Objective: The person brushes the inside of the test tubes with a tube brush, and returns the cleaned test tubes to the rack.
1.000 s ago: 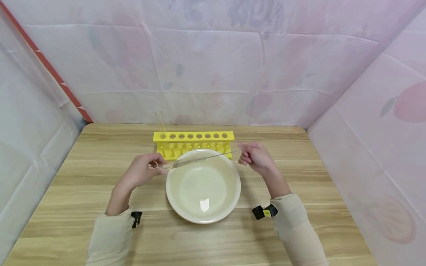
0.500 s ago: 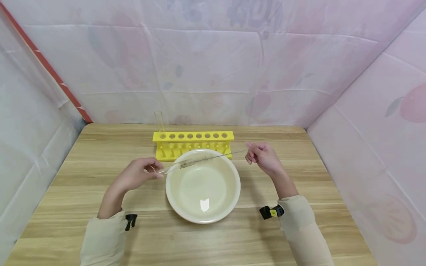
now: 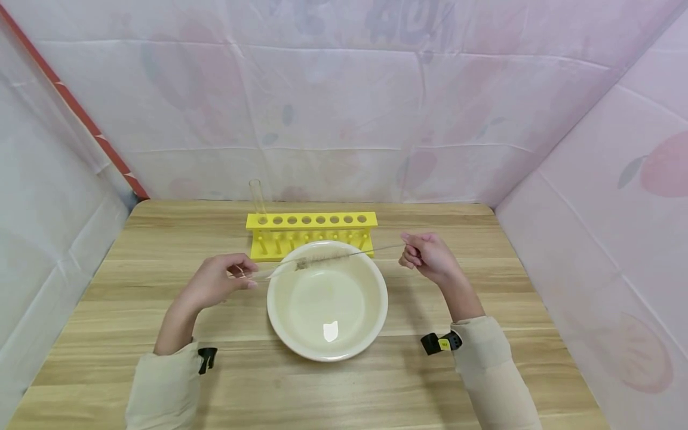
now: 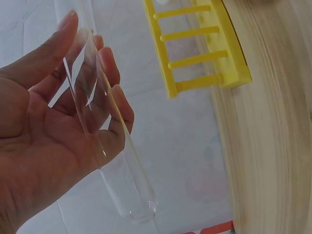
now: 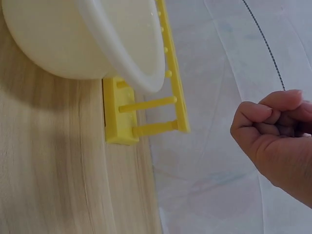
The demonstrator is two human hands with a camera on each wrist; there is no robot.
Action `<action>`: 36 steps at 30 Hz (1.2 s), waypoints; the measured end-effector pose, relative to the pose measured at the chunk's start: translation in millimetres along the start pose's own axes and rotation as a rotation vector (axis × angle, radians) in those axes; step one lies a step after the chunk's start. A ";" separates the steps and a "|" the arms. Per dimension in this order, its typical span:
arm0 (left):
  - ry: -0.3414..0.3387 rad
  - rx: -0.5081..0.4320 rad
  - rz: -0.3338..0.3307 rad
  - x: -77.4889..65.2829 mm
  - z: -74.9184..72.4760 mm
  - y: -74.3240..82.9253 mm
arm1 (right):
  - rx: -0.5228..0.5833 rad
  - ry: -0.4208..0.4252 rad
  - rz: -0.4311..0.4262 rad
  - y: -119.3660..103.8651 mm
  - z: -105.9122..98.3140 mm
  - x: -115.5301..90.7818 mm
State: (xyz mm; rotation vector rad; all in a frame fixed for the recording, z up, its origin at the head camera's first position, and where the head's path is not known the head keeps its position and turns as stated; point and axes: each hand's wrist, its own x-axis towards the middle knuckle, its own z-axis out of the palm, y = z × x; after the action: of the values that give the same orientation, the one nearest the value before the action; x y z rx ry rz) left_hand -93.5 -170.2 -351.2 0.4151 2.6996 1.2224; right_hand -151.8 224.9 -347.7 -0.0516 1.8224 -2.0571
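Note:
My left hand (image 3: 223, 278) holds a clear glass test tube (image 4: 129, 190) between thumb and fingers, its rounded end beyond the little-finger side in the left wrist view. The tube lies nearly level, its mouth end over the cream basin (image 3: 274, 313). A test tube brush (image 3: 328, 258) lines up with the tube above the basin, its brownish bristles largely showing and darker at the end near the tube. To the right, my right hand (image 3: 430, 260) pinches the brush's twisted wire handle (image 5: 268, 44), fingers curled in.
Behind the basin stands a yellow test tube rack (image 3: 312, 221) with a row of holes and pegs. Another glass test tube (image 3: 258, 197) stands upright in its leftmost hole. The wooden table (image 3: 333, 394) is bounded by printed cloth walls (image 3: 333, 119).
My hands have drawn apart, the left with the tube moving left and down, the right moving right with the wire. More of the brush's bristles now show, spread out.

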 end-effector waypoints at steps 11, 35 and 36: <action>0.051 0.085 -0.066 -10.4 -8.6 -8.9 | -0.016 0.068 -0.054 3.2 -26.4 -10.9; 0.079 0.245 -0.073 3.6 6.4 9.9 | 0.039 0.050 -0.014 17.1 -18.0 -8.5; 0.083 0.245 -0.068 3.9 7.1 10.1 | 0.036 0.044 -0.011 18.5 -16.7 -8.0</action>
State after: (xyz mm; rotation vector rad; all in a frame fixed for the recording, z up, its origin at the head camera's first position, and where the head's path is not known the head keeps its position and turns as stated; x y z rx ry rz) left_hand -93.5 -157.5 -348.3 0.3047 2.9200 0.9140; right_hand -144.3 241.8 -366.2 -0.0063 1.8141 -2.1142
